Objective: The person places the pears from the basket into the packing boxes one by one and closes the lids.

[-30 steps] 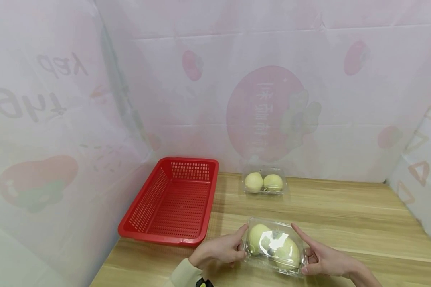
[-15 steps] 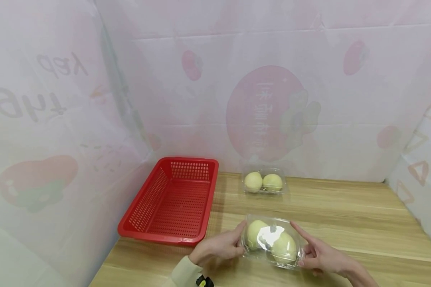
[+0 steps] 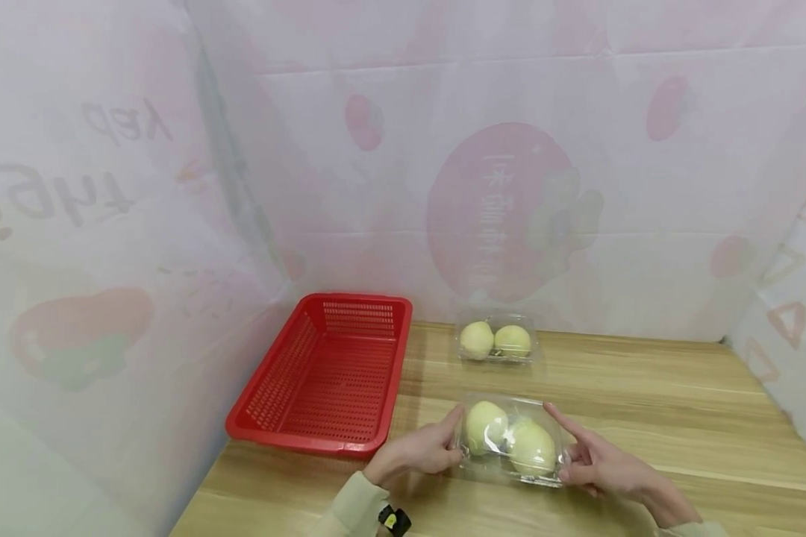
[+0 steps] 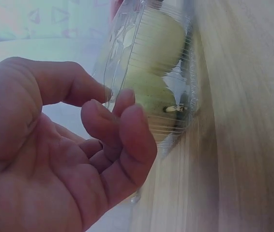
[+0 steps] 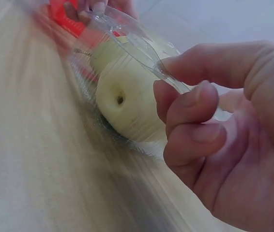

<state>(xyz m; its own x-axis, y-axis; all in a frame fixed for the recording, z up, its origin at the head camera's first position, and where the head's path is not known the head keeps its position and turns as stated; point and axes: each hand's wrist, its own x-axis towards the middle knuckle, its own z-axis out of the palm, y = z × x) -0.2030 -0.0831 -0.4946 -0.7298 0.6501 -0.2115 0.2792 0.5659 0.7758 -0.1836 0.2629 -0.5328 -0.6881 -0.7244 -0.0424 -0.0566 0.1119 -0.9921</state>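
Note:
A clear plastic clamshell box [image 3: 481, 473] with two pale yellow pears [image 3: 533, 449] inside is held between both hands in the head view. My left hand [image 3: 419, 451] pinches its left end at the rim. On the opposite end, my right hand [image 3: 604, 462] grips the rim, with the index finger stretched along the far corner. The left wrist view shows a pear stem [image 4: 175, 108] behind the ribbed wall, and the thumb at the lid edge. In the right wrist view, the thumb and curled fingers pinch the rim beside a pear [image 5: 127, 104].
A red plastic basket [image 3: 325, 446] with slotted walls stands to the left of the box. Farther back, against the printed curtain [image 3: 389, 186], sits a second clear box [image 3: 519, 361] with two pears. Everything rests on a wood-grain table [image 3: 645, 403].
Both hands and the held box have moved slightly away from the person, and the box's tilt has changed a little. The basket and the rear box stay in place; the head view has shifted slightly.

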